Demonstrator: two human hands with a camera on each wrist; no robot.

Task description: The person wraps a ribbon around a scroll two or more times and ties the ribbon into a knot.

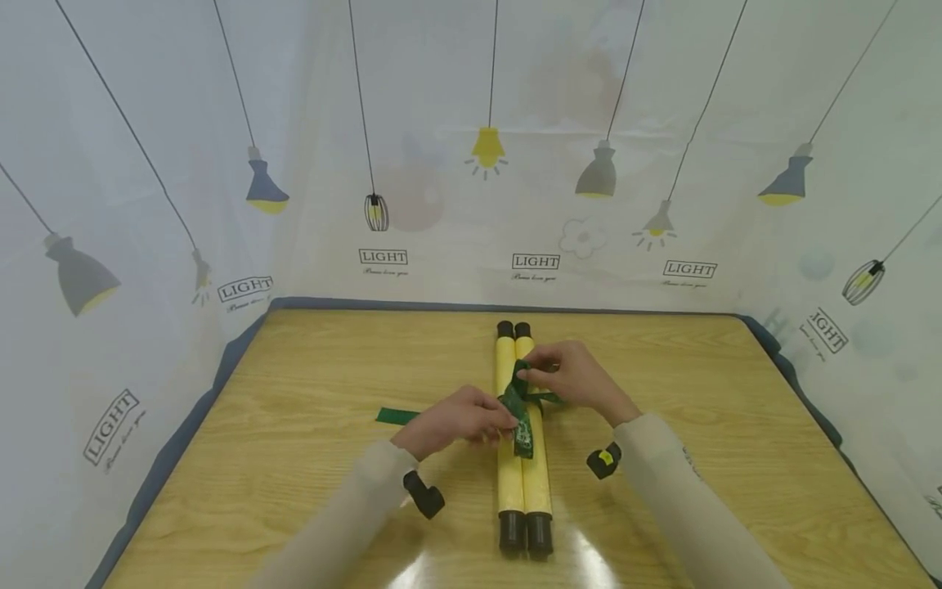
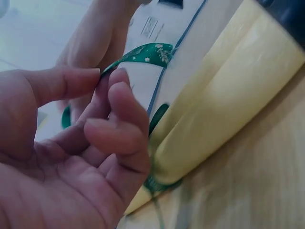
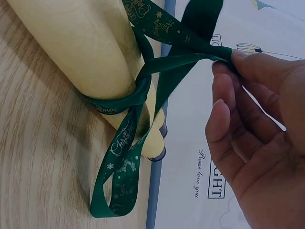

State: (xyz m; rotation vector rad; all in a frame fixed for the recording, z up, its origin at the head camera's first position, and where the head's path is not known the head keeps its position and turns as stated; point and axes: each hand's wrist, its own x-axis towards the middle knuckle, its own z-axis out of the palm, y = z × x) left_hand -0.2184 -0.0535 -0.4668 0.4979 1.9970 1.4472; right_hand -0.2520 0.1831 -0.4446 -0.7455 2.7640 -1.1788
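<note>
Side by side on the table lie two yellow tubes (image 1: 509, 483) with black end caps (image 1: 512, 532). Green printed ribbon (image 1: 523, 442) wraps round them near the middle. My left hand (image 1: 465, 415) pinches a strip of the ribbon (image 2: 147, 54) between thumb and fingertips, over the tubes' left side. Higher up on the right, my right hand (image 1: 572, 378) pinches gathered ribbon (image 3: 217, 51) between thumb and forefinger. A loop of ribbon (image 3: 116, 155) with pale lettering hangs beside the tubes in the right wrist view. One ribbon tail (image 1: 396, 416) sticks out past my left wrist.
The wood-grain table (image 1: 309, 368) has a dark blue edge along its back and sides. White sheeting (image 1: 441, 237) printed with lamps stands round it on three sides. Black devices (image 1: 425, 495) sit at both wrists, near the light sleeves (image 1: 331, 515).
</note>
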